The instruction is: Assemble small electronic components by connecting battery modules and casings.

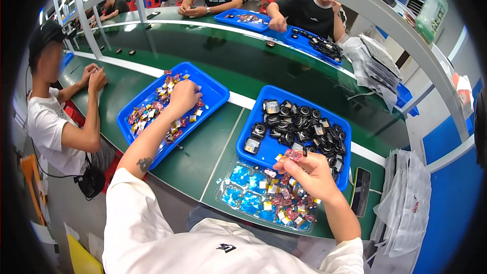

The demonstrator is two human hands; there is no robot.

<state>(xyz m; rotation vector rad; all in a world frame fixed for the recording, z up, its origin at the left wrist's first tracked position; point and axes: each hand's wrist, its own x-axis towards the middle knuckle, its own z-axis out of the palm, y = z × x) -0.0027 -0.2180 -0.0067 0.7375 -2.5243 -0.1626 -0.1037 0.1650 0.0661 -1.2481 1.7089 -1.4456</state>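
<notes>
My left hand reaches into the left blue tray, its fingers curled together over a pile of small red circuit boards with yellow-and-silver parts. What it grips, if anything, is hidden. In my right hand, a small red circuit board is pinched between thumb and fingers, above the near edge of the right blue tray. That tray holds many black round-lensed housings. Below the right hand lies a clear plastic tray with blue compartments, its right part heaped with more red boards.
A phone-like device lies right of the trays, beside hanging plastic bags. Grey frame posts rise around the bench. Across the green belt, two people work at blue trays; another person sits at left.
</notes>
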